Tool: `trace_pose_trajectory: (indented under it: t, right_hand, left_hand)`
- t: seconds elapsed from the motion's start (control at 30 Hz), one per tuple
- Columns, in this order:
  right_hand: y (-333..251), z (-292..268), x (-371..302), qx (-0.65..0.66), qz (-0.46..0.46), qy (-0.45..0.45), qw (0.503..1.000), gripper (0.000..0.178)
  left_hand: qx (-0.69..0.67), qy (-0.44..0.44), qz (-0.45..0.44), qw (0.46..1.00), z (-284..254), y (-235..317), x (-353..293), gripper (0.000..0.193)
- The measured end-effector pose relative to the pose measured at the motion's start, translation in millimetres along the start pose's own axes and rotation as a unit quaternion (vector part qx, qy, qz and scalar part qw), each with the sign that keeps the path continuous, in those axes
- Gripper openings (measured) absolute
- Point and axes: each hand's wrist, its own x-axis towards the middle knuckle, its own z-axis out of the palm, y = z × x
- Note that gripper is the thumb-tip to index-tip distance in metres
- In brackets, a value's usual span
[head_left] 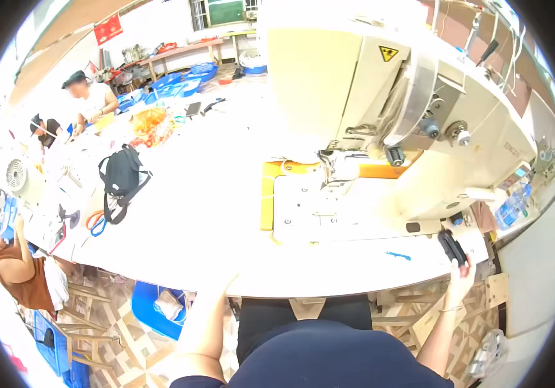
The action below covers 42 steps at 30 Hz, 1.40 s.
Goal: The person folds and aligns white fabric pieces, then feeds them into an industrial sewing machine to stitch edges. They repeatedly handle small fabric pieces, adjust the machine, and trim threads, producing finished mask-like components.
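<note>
At the right end of the white table, my right hand [464,271] is closed on a small black oblong bundle [452,247], whose exact kind I cannot make out. My left hand [231,279] is at the table's front edge, washed out by glare, so its fingers do not show. Between my hands, nearer the right one, lies a slim blue tool [398,256]. Beyond it stands a large cream industrial sewing machine [471,161], with a yellow-edged work plate [267,204] under its head.
A clear plastic bottle [513,205] lies at the far right. On the left of the table are a black shoulder bag [122,173] and blue and orange scissors [97,222]. A blue bin [154,310] is below the table edge. A person in brown [19,268] sits at the left.
</note>
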Motion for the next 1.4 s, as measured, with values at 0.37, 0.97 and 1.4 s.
trace_pose_trajectory:
  t: [0.37, 0.97, 1.4]
  right_hand:
    - [23, 55, -3, -0.372, -0.201, 0.103, 0.901, 0.049]
    - [-151, 277, -103, 0.292, 0.206, -0.454, 0.816, 0.051]
    - [-136, 248, -105, 0.197, 0.198, -0.563, 0.778, 0.041]
  left_hand:
    - [-0.237, -0.136, -0.158, 0.949, 13, -9, 13, 0.051]
    - [-0.529, -0.067, -0.148, 0.833, 41, 40, 1, 0.033]
    - [-0.301, 0.023, 0.175, 0.937, 17, 62, 13, 0.007]
